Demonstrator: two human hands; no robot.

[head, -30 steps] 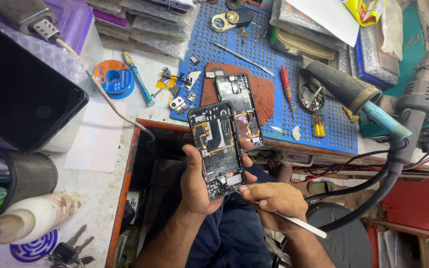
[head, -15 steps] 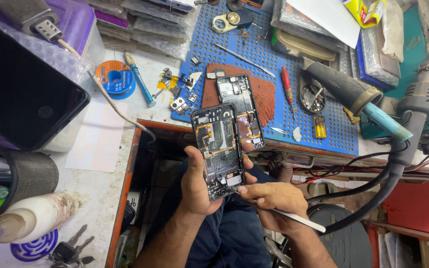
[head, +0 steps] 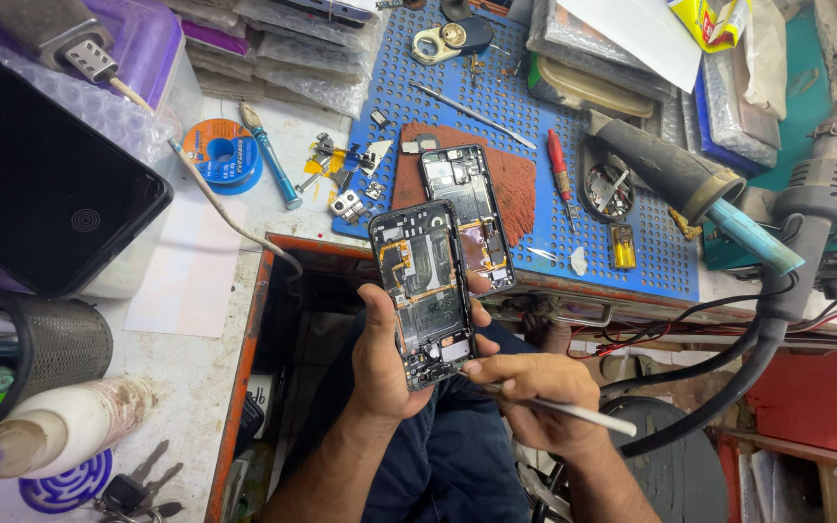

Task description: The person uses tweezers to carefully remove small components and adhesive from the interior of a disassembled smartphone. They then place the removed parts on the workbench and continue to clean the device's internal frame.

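My left hand (head: 380,353) holds an opened black phone (head: 425,291) upright over my lap, its back off and its boards and orange flex cables showing. My right hand (head: 540,397) grips a thin white-handled tool (head: 573,415) like a pen, with its tip at the phone's lower right edge. A second opened phone (head: 467,208) lies behind it on a brown pad (head: 520,179) on the blue perforated mat (head: 632,252).
A red screwdriver (head: 558,169), small metal parts (head: 351,174), a blue solder reel (head: 220,153) and a blue pen tool (head: 268,155) lie on the bench. A hot-air handle (head: 690,184) and black cable (head: 777,320) sit right. A black device (head: 31,184) and white bottle (head: 70,421) stand left.
The held phone has shifted slightly down and right towards my right hand. The tool tip has come closer to the phone's lower edge.
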